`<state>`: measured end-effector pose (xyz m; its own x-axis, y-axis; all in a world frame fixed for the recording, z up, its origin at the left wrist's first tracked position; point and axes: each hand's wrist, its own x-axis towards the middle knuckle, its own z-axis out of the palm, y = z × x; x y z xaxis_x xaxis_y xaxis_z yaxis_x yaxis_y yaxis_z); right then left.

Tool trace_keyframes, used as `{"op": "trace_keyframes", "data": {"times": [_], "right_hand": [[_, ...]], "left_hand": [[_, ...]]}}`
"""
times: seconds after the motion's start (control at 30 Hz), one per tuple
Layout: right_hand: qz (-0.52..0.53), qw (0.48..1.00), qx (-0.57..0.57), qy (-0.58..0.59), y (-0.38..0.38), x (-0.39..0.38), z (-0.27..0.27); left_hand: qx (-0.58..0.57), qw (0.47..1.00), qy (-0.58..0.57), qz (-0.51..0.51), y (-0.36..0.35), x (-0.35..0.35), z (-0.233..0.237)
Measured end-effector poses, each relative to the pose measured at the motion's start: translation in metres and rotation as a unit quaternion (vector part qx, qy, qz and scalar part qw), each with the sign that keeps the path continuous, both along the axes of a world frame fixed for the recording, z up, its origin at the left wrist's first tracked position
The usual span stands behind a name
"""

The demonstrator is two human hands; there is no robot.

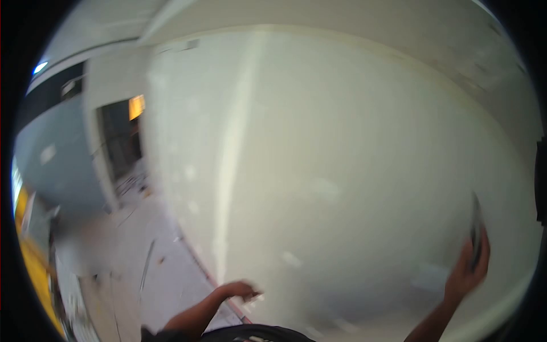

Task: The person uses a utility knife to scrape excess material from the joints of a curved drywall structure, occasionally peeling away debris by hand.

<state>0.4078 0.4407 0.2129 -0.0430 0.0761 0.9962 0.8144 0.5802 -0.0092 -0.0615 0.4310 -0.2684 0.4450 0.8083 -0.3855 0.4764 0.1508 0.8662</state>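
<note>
A pale green plasterboard wall (342, 148) fills most of the head view, with a whitish filled seam (231, 148) running up its left part and lighter patches here and there. At the lower right, my right hand (468, 271) is wrapped round a thin, dark drywall knife (476, 228). Its blade points up, seen nearly edge-on and blurred, close to the wall; contact cannot be made out. My left hand (242, 289) is low in the middle, near the seam's foot, with its fingers curled. A small pale spot shows at its fingertips, too blurred to name.
On the left, a doorway (118, 139) opens beside a blue-grey wall panel (60, 151). A long thin strip (147, 265) and cables (131, 182) lie on the pale floor (165, 273). Something yellow (37, 273) stands at the far left edge. The ceiling (342, 20) runs above the wall.
</note>
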Motion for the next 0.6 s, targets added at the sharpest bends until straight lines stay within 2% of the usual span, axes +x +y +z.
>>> {"op": "trace_keyframes", "data": {"times": [0.03, 0.07, 0.1, 0.13, 0.17, 0.2, 0.23, 0.27, 0.3, 0.33, 0.37, 0.4, 0.43, 0.47, 0.5, 0.6], "right_hand": [[0.076, 0.984, -0.076, 0.139, 0.005, 0.015, -0.048], [0.034, 0.964, -0.205, 0.164, -0.010, 0.028, -0.082], [0.110, 0.939, -0.237, 0.223, 0.013, 0.060, -0.136], [0.158, 0.943, -0.202, 0.212, -0.008, 0.010, -0.161], [0.188, 0.937, -0.193, 0.223, -0.014, 0.000, -0.196], [0.192, 0.914, -0.265, 0.240, -0.020, -0.002, -0.233], [0.269, 0.850, -0.337, 0.302, -0.007, -0.042, -0.260], [0.230, 0.856, -0.382, 0.263, -0.013, -0.049, -0.292], [0.197, 0.874, -0.417, 0.157, -0.017, -0.041, -0.323], [0.148, 0.850, -0.477, 0.166, -0.020, -0.045, -0.358], [0.151, 0.827, -0.518, 0.158, -0.026, -0.042, -0.391], [0.168, 0.829, -0.515, 0.142, -0.033, -0.044, -0.418], [0.132, 0.792, -0.588, 0.098, -0.038, -0.035, -0.444], [0.147, 0.815, -0.551, 0.098, -0.046, -0.036, -0.468], [0.141, 0.782, -0.593, 0.127, -0.053, -0.037, -0.476], [0.137, 0.781, -0.584, 0.170, -0.072, -0.013, -0.542]], "left_hand": [[0.031, 0.996, -0.048, 0.061, 0.007, 0.023, 0.084], [0.083, 0.993, -0.042, 0.074, 0.009, 0.042, 0.167], [0.159, 0.979, -0.094, 0.085, 0.018, 0.053, 0.214], [0.233, 0.963, -0.118, 0.062, 0.014, 0.067, 0.276], [0.291, 0.940, -0.174, 0.047, 0.012, 0.086, 0.313], [0.321, 0.915, -0.242, 0.012, 0.007, 0.101, 0.353], [0.331, 0.904, -0.268, -0.012, 0.027, 0.072, 0.393], [0.356, 0.891, -0.278, -0.038, 0.031, 0.079, 0.426], [0.362, 0.883, -0.294, -0.053, 0.038, 0.089, 0.456], [0.388, 0.871, -0.295, -0.063, 0.045, 0.097, 0.485], [0.415, 0.857, -0.299, -0.068, 0.046, 0.110, 0.511], [0.431, 0.840, -0.318, -0.078, 0.056, 0.122, 0.533], [0.442, 0.830, -0.330, -0.079, 0.063, 0.133, 0.556], [0.438, 0.820, -0.363, -0.060, 0.067, 0.144, 0.577], [0.443, 0.808, -0.389, -0.024, 0.076, 0.155, 0.595], [0.424, 0.770, -0.475, 0.034, 0.084, 0.178, 0.637]]}}
